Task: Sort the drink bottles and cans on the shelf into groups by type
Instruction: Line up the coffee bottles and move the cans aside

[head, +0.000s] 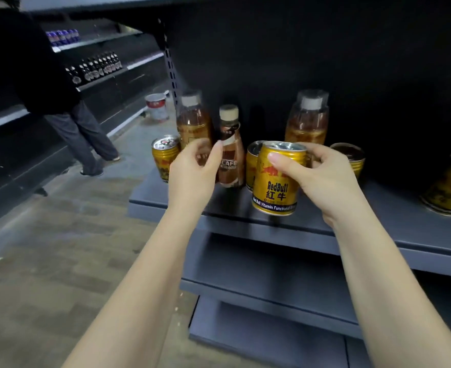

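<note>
Gold cans (277, 179), five, bottles (229, 152), three

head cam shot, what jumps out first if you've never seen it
The gold Red Bull can held up by the right hand at centre, in front of the shelf. Left of it, the left hand reaches around the brown coffee bottle, which stands among more gold cans and two amber bottles. At far right, one gold can appears to lie on its side.
</note>
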